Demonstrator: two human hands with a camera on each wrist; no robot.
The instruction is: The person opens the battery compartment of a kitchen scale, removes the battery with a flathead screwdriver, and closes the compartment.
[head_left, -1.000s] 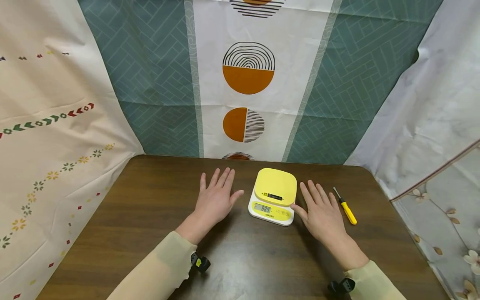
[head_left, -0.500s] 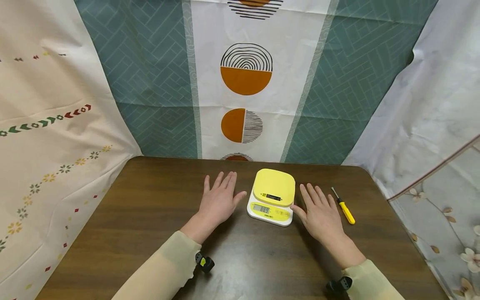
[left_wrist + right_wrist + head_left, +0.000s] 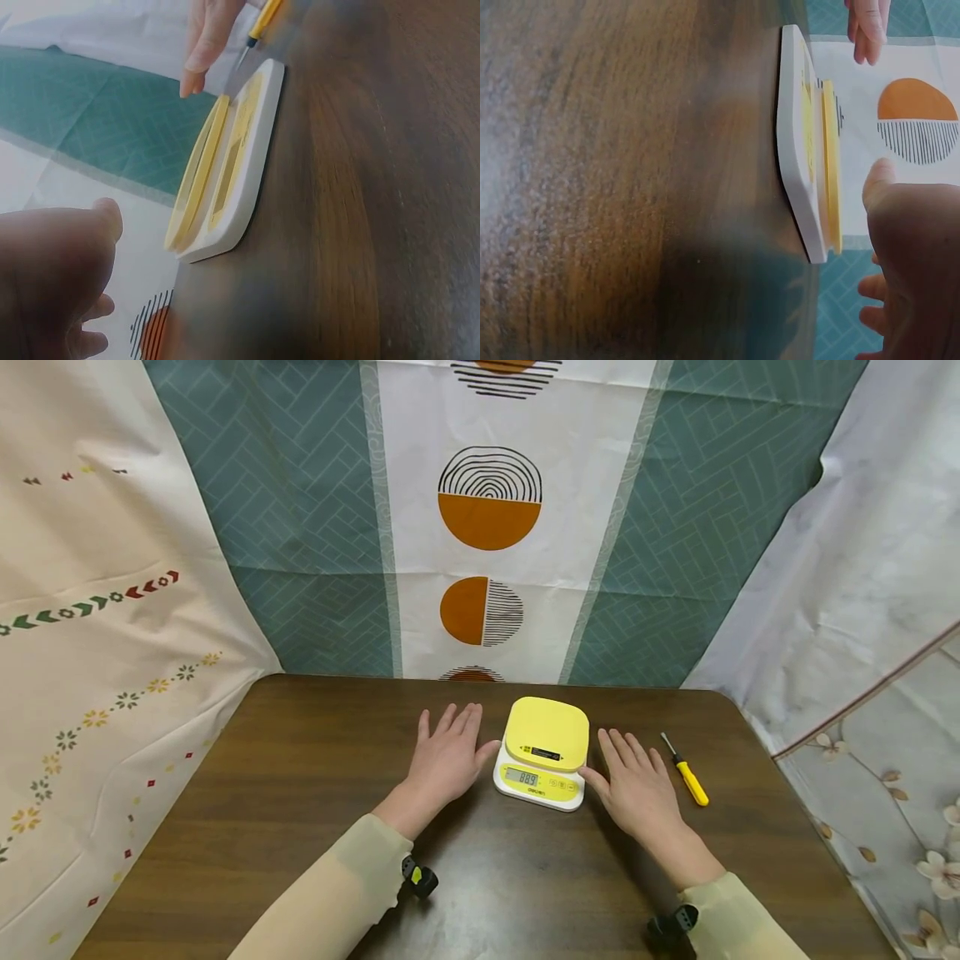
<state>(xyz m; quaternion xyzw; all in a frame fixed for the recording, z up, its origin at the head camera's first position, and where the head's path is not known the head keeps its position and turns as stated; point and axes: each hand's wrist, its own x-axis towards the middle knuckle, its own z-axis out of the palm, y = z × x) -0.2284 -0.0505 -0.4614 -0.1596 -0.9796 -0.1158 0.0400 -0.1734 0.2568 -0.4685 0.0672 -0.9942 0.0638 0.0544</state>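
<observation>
A digital kitchen scale [image 3: 547, 735] with a yellow weighing plate and white base lies on the brown table; its display seems to read 88.9. To its left is my left hand [image 3: 446, 764], palm down with fingers straight and the thumb pointing toward the scale's side. On the other side, my right hand [image 3: 637, 785] is spread flat with its thumb near the scale's right edge. Both wrist views show the hands raised above the tabletop, holding nothing. A screwdriver [image 3: 688, 777] with a yellow handle lies to the right of my right hand.
The table's [image 3: 322, 752] far edge meets a green and white patterned curtain [image 3: 315, 527]. Cream cloth [image 3: 112, 693] hangs along the left, white flowered cloth [image 3: 885, 568] along the right. A small black device is strapped to each wrist.
My left hand has moved right, closer to the scale. My right hand, the scale and the screwdriver keep their places; the head view has shifted slightly.
</observation>
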